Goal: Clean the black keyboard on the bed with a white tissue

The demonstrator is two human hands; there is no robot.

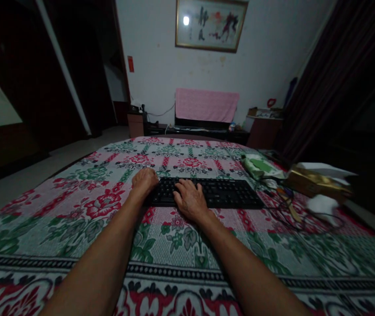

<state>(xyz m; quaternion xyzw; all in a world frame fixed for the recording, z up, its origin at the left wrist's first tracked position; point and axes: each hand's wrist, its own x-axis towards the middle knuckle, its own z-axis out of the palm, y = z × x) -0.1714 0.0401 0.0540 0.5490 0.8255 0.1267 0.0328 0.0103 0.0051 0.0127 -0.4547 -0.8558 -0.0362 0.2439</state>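
Observation:
A black keyboard [225,193] lies flat on the patterned cloth [174,237] in front of me. At its left end is my left hand [145,180], with the fingers curled closed around the upper left corner; the fingertips are partly hidden. My right hand [191,199] rests over the left-middle keys, palm down, its fingers spread and touching the keys. A cable [279,210] runs out from the keyboard's right side into a loose tangle.
To the right lie a green and white packet [261,166], a golden box [315,182] with white paper [327,170], a crumpled white piece [322,205] and a wooden-looking stick [293,212]. A pink towel [207,104] covers something on the low cabinet [157,131] at the back wall.

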